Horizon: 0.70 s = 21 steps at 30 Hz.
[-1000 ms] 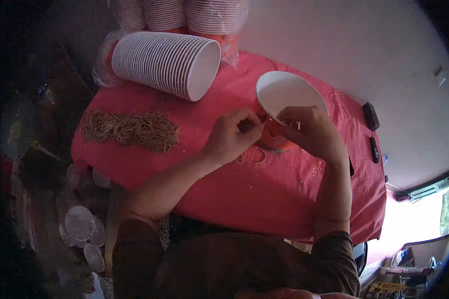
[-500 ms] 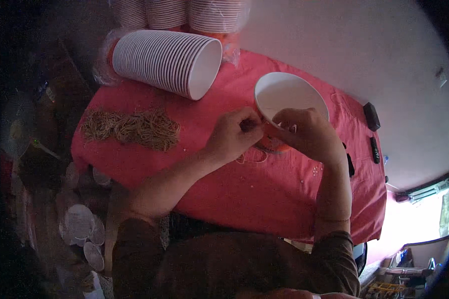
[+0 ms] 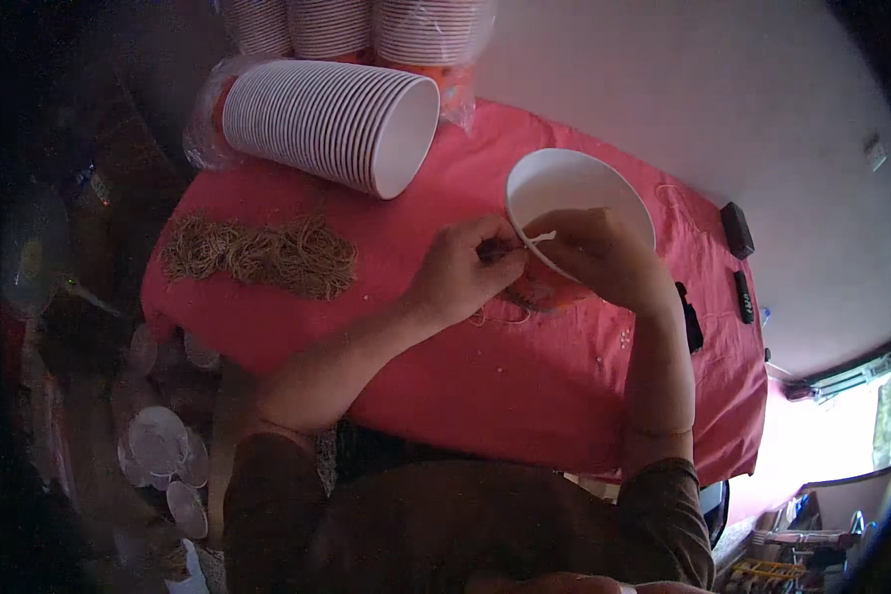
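Twine (image 3: 257, 255) is lying left, nested tubs (image 3: 322, 124) resting sideways; the curled left hand (image 3: 465, 265) is sitting at the single tub's (image 3: 579, 183) left rim, white strip (image 3: 542, 238) showing there; it's standing on red cloth (image 3: 525, 401), the bent right hand (image 3: 609, 259) hanging over; neither grip's readable!

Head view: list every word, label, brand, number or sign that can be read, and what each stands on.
None can be read.
Black handset-like object at the table's right side: pale marks, too small to read.
White-and-orange bucket at the hands: its orange outside is mostly hidden by the right hand; no legible lettering.
Upright stacks in clear wrap: orange patches below the rims, too blurred to read.
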Available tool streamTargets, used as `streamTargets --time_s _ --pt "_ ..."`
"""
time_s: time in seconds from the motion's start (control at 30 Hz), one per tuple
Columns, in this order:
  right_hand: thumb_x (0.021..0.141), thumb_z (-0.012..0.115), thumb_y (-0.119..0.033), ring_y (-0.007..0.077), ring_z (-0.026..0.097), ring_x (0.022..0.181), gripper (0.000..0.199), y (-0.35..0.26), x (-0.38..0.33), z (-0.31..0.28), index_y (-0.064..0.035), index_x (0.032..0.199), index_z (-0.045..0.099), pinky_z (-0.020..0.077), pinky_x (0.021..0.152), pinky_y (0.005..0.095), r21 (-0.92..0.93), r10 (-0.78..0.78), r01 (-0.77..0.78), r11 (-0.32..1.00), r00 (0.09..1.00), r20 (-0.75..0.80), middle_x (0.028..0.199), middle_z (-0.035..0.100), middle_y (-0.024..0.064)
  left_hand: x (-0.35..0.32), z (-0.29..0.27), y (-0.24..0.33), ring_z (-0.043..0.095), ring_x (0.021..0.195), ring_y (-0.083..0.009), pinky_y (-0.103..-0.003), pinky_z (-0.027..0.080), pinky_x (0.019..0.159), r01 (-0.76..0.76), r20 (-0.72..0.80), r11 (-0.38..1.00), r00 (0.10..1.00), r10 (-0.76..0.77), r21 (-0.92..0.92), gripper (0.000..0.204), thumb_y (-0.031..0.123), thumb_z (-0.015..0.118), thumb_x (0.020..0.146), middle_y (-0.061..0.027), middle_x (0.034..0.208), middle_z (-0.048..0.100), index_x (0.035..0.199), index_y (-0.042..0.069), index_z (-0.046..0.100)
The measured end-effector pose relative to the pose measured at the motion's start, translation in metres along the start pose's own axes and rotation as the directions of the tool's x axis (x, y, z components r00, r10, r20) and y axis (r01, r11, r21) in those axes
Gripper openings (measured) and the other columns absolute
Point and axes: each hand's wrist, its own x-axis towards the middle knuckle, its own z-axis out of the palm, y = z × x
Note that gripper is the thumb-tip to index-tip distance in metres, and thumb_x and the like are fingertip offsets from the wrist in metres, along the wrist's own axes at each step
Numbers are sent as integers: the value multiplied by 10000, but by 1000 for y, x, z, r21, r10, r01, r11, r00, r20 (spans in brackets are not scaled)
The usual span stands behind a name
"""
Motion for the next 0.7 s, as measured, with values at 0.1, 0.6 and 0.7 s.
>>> streamTargets --time_s 0.1,0.6,0.7 --pt "827 580 -46 131 590 742 142 10 2 6 -25 955 636 474 675 273 39 12 -13 999 1000 29 822 635 83 -1 0 -1 563 681 -100 -277 468 622 6 25 998 1000 -5 -56 98 72 626 805 -57 729 600 843 -6 582" --pt "894 518 -222 127 515 569 209 83 -21 -69 -22 911 576 419 520 264 452 239 83 888 757 -608 701 582 39 13 -16 -13 512 605 -56 -212 425 504 209 122 941 976 -182 -265 137 123 575 890 0 703 546 984 34 532" --pt "919 466 -267 113 493 595 273 97 -31 -86 -18 898 579 386 527 226 456 306 120 882 589 -748 762 592 48 13 -18 -15 482 558 -52 -212 398 458 250 156 903 966 -207 -348 110 131 553 900 10 684 527 962 42 535"
